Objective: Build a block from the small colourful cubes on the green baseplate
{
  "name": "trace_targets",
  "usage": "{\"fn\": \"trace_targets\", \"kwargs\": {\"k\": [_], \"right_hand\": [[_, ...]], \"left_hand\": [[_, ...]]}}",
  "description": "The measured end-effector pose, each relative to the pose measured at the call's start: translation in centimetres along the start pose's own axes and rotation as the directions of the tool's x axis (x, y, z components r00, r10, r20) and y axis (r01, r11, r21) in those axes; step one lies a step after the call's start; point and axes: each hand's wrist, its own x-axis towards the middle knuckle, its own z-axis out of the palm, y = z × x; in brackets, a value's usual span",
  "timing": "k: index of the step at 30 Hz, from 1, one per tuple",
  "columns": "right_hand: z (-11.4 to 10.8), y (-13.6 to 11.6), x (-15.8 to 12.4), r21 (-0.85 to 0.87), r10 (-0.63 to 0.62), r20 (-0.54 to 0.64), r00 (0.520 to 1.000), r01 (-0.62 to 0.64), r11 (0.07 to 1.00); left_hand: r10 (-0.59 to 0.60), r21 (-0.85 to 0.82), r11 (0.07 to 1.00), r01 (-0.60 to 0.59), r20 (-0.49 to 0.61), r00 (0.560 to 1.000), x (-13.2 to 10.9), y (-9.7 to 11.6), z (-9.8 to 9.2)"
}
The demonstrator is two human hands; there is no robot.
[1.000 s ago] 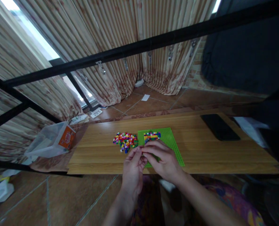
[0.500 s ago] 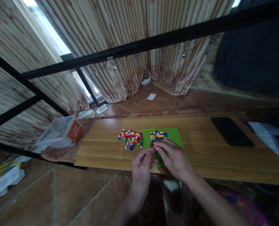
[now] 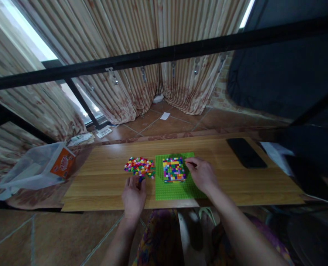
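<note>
- Both forearms were bare.
- Dark cloth with purple and orange patches covered the knees.
- A pale green sandal strap crossed one foot.

Whether the right hand pinches anything is too small to tell. The left hand partly hides blue bricks. The picture's bottom crops both forearms; its top, the curtains.
</note>
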Motion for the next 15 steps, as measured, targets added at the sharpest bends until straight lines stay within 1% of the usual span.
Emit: {"fn": "trace_targets", "kwargs": {"k": [3,6,15], "right_hand": [[0.57,-0.26,0.37,-0.039,0.01,0.033,0.999,-0.009,0.999],[0.89,-0.37,0.73,-0.064,0.016,0.041,0.999,-0.014,0.998],[0.79,-0.32,0.51,-0.071,0.008,0.041,0.999,-0.005,0.997]], "left_hand": [[0.035,0.019,0.999,-0.035,0.002,0.999,0.02,-0.27,0.44],[0.06,0.0,0.998,-0.06,-0.002,0.998,-0.02,-0.68,0.68],[0.074,-0.015,0.997,-0.074,0.007,0.997,-0.38,-0.88,0.82]]}}
